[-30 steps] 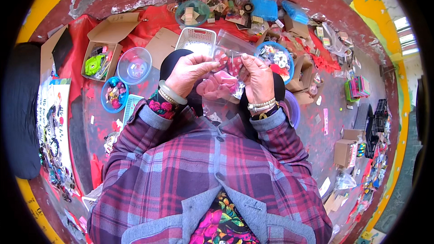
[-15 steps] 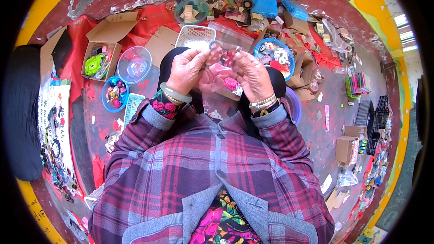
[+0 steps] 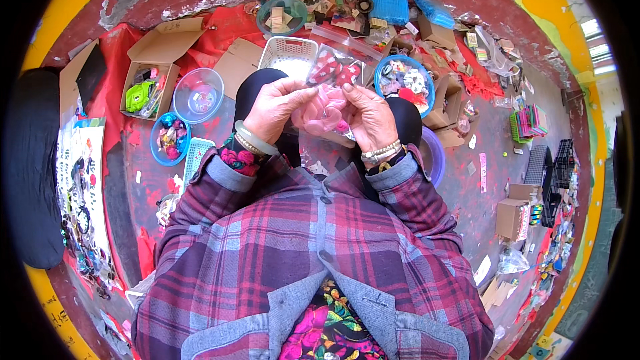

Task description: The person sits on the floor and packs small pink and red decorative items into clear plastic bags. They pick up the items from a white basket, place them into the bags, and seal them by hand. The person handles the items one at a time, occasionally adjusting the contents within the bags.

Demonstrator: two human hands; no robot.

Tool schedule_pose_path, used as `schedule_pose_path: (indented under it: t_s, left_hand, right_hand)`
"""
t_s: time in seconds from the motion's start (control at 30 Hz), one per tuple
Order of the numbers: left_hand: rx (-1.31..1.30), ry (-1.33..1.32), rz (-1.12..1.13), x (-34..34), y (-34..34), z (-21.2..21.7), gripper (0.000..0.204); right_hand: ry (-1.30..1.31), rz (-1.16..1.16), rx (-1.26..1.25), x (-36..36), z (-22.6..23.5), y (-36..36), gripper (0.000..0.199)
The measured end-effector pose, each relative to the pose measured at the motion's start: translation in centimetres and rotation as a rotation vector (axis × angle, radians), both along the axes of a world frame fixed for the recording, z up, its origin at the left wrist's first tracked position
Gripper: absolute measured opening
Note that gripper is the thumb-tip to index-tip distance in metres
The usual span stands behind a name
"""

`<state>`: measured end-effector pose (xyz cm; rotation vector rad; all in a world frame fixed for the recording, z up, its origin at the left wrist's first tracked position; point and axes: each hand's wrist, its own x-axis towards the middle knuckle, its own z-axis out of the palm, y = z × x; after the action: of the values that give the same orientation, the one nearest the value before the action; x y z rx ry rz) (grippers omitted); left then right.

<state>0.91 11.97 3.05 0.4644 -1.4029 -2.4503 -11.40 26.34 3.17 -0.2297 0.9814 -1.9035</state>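
Note:
My left hand (image 3: pixel 275 110) and my right hand (image 3: pixel 372 119) are both closed, thumbs against fingers, on either side of a clear plastic bag held above my lap. At its top shows a red bow (image 3: pixel 329 69) with white dots. Below that, soft pink ruffled fabric (image 3: pixel 323 111) bunches up between my hands. How far the pink fabric lies inside the bag I cannot tell. Behind the right fingers, a bit of bright pink peeks out under the fabric, partly hidden.
A white basket (image 3: pixel 289 53) stands just beyond my hands, with a blue tub (image 3: pixel 405 85) of small ornaments to its right. At left are a clear bowl (image 3: pixel 198 95), a smaller blue bowl (image 3: pixel 170 139) and an open cardboard box (image 3: pixel 151 87). A purple basin (image 3: pixel 433 156) sits by my right knee.
The dotted bow now shows spread out above my fingers, facing up. The pink fabric has opened into a fuller bunch, and my right hand has shifted slightly lower.

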Motion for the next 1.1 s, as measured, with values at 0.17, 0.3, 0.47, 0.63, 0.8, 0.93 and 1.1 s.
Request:
schedule_pose_path:
  t_s: [0.17, 0.3, 0.47, 0.63, 0.8, 0.93, 1.1]
  left_hand:
    - [-0.038, 0.014, 0.01, -0.2, 0.2, 0.1, 0.009]
    - [-0.166, -0.012, -0.098, -0.3, -1.1, 1.5, 0.022]
    - [-0.365, -0.074, -0.071, -0.8, -3.1, 4.6, 0.033]
    - [-0.138, -0.198, -0.207, -1.6, -3.5, 6.3, 0.032]
    - [0.02, -0.108, -0.168, -2.5, -2.8, 5.1, 0.024]
    - [0.022, -0.077, -0.128, -2.7, -2.4, 4.9, 0.022]
    - [0.065, -0.007, -0.089, -2.5, -2.0, 4.5, 0.024]
  right_hand:
    - [0.008, -0.032, -0.016, 0.2, 0.0, -0.2, 0.02]
    - [0.058, -0.056, 0.027, 0.2, 0.0, 0.1, 0.019]
    - [0.159, -0.051, 0.069, 0.6, 1.1, 0.1, 0.023]
    - [0.218, -0.009, 0.077, 0.6, 1.9, 0.3, 0.024]
    - [0.224, 0.011, 0.079, 0.7, 1.8, 0.5, 0.026]
    - [0.192, 0.024, 0.096, 0.5, 1.5, 0.6, 0.027]
    - [0.148, 0.024, 0.048, 0.5, 0.7, 0.5, 0.028]
